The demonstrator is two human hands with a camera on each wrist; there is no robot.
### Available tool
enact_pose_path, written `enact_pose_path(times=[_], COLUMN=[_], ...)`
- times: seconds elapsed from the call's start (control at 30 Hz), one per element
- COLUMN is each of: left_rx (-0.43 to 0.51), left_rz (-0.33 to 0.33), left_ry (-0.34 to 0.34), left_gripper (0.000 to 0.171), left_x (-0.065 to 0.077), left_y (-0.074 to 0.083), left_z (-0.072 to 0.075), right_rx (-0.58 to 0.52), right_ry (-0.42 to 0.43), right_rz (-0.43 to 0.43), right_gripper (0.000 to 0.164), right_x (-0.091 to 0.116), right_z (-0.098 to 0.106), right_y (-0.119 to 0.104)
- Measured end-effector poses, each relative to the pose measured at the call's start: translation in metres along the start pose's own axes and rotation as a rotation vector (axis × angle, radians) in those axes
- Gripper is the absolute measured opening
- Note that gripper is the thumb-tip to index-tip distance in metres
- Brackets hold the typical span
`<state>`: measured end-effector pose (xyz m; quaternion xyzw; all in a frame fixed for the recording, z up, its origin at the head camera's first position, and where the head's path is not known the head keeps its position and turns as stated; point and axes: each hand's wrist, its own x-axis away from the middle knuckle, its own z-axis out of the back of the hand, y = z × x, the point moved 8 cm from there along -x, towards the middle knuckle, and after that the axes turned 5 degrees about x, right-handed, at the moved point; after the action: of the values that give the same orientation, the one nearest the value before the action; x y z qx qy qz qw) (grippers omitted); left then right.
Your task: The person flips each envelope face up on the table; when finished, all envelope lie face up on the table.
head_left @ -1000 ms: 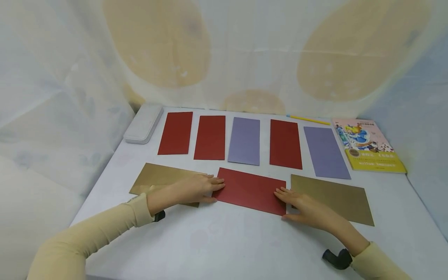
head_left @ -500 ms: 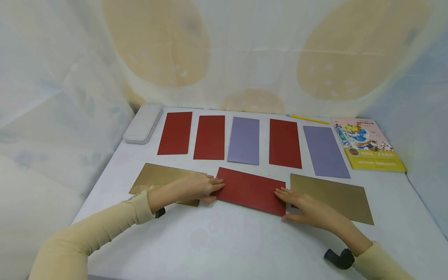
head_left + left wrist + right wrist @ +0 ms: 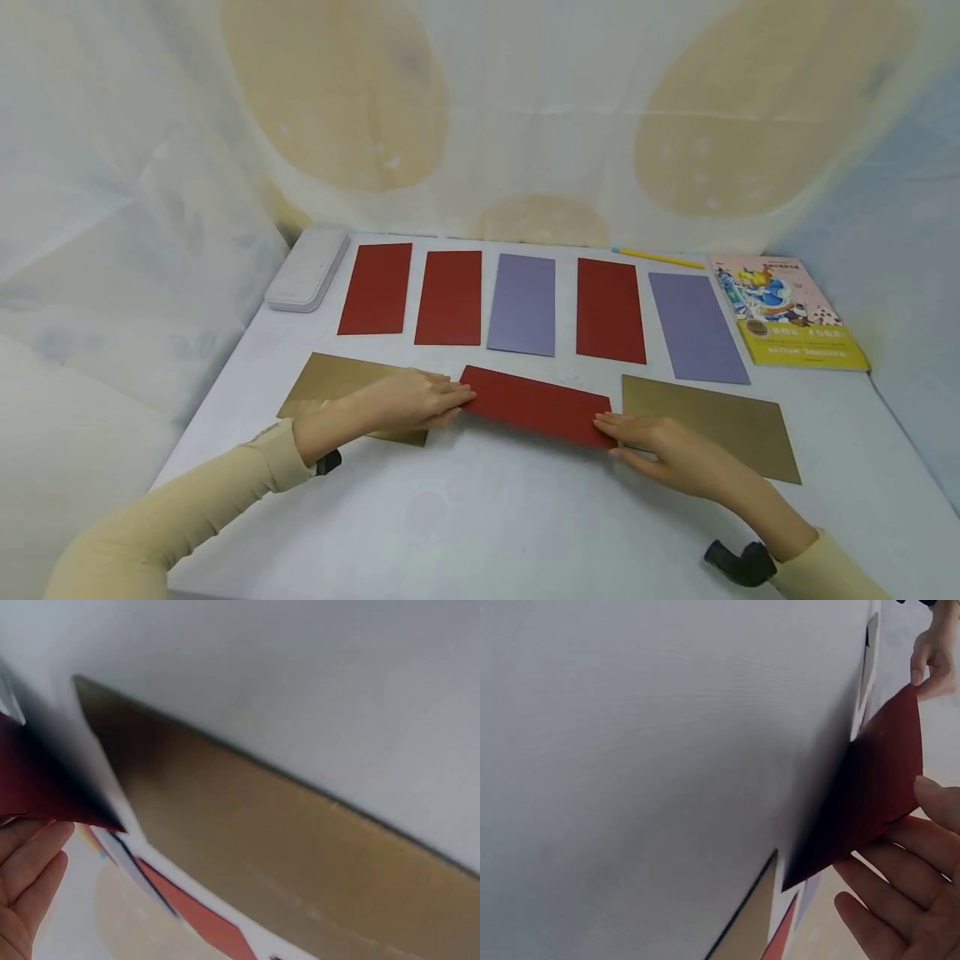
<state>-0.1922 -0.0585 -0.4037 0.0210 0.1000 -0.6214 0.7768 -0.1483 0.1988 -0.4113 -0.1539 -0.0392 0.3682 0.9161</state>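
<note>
A red rectangular card point(image 3: 536, 404) is held at its two short ends, its near edge raised off the table over a shadow. My left hand point(image 3: 408, 402) pinches the left end, fingers on top and thumb below. At the right end my right hand point(image 3: 663, 443) grips it between thumb and fingers. The underside of the card point(image 3: 877, 780) shows dark red in the right wrist view. Beneath my left wrist lies a gold card point(image 3: 337, 379), partly covered by the arm. A second gold card point(image 3: 720, 425) lies beyond my right hand.
Behind stands a row of flat cards, including a red card point(image 3: 450, 296) and a purple card point(image 3: 521, 304). A white case point(image 3: 307, 271) lies at the back left. A yellow pencil point(image 3: 663, 257) and a colourful book point(image 3: 791, 312) lie at the back right.
Earlier the red card lay flat with both hands resting at its ends. Now its near edge is lifted, and both hands grip it with thumbs underneath.
</note>
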Motion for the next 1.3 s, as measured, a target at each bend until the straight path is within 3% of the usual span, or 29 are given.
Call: enact_pose_path(times=[0.27, 0.57, 0.83, 0.97, 1.3], left_rx=[0.083, 0.137, 0.142, 0.174, 0.323], left_rz=[0.025, 0.046, -0.006, 0.023, 0.14], left_ry=[0.096, 0.113, 0.249, 0.289, 0.244], left_gripper=[0.026, 0.026, 0.026, 0.023, 0.018], left_x=[0.001, 0.002, -0.001, -0.004, -0.008], left_y=[-0.004, -0.004, -0.002, -0.005, -0.015], left_z=[0.021, 0.032, 0.045, 0.052, 0.052], right_rx=[-0.025, -0.055, -0.058, -0.031, -0.033], right_ry=[0.079, 0.079, 0.185, 0.244, 0.282], right_rz=[-0.022, -0.07, -0.022, -0.019, 0.013], right_gripper=[0.038, 0.031, 0.03, 0.032, 0.033], right_x=[0.004, 0.005, 0.003, 0.003, -0.001], right_z=[0.022, 0.032, 0.046, 0.051, 0.056], right_y=[-0.001, 0.001, -0.005, -0.002, 0.003])
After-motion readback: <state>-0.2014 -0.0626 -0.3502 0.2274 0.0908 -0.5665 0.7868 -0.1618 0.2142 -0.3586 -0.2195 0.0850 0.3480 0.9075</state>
